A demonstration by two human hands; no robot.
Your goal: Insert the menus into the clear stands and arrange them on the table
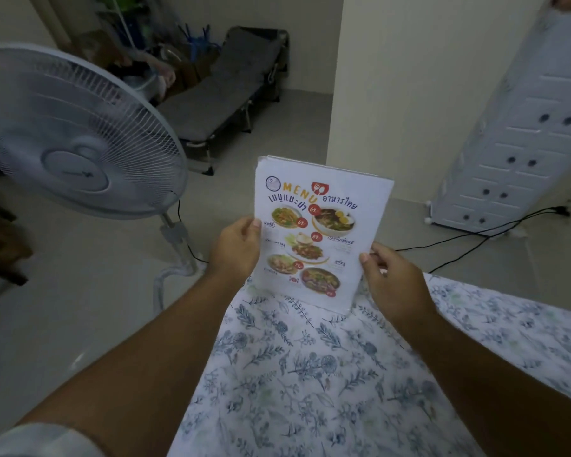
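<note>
A menu (320,232) with food photos and the word MENU stands upright inside a clear stand, its base resting on the far corner of the table (310,374), which is covered by a white cloth with blue flowers. My left hand (236,249) grips the stand's left edge, thumb on the front. On the right edge, lower down, my right hand (393,278) holds it with the thumb on the front. The stand's clear base is barely visible at the bottom.
A white pedestal fan (76,136) stands on the floor at the left, close to the table corner. A grey folding bed (221,94) lies at the back. A white panelled appliance (515,133) stands at the right, with black cables (475,235) across the floor.
</note>
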